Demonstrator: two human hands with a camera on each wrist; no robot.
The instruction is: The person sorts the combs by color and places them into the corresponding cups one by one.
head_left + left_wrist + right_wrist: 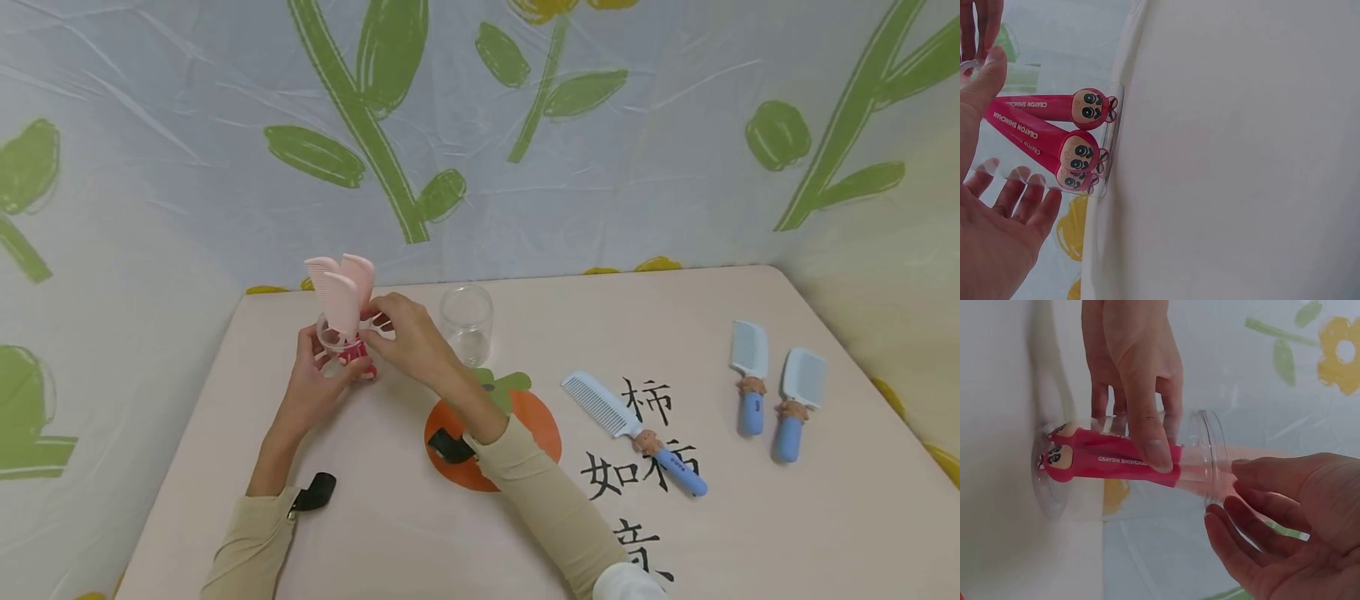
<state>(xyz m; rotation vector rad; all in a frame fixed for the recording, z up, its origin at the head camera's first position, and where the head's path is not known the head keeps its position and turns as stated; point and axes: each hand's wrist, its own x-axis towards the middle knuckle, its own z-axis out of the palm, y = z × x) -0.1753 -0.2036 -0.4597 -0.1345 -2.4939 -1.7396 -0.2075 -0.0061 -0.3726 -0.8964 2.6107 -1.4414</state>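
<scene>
A pink table (420,533) spreads beneath both hands, with an orange persimmon print (536,433) under the right forearm. The left hand (322,383) grips a transparent cup (1209,440), thumb on one side and fingers round the other. The right hand (408,333) is at that cup's rim, fingers bent and fairly narrow; whether it pinches anything I cannot tell. Just right of the right hand stands a second transparent cup (467,325), in which no comb shows.

Well to the right of the right hand lie the blue combs: a long wide-tooth comb (647,442) nearest, then two broad-headed combs (750,375) farther out, side by side. The blue group looks not yet begun, since all three lie loose on the tabletop.

Three pink combs (343,304) stand in the held cup, heads above the left hand, just beside the right fingertips. I judge this group placed, perhaps wanting only adjustment. Smallest are the character faces (1077,153) ending their handles, low in the cup beside the left fingertips.
</scene>
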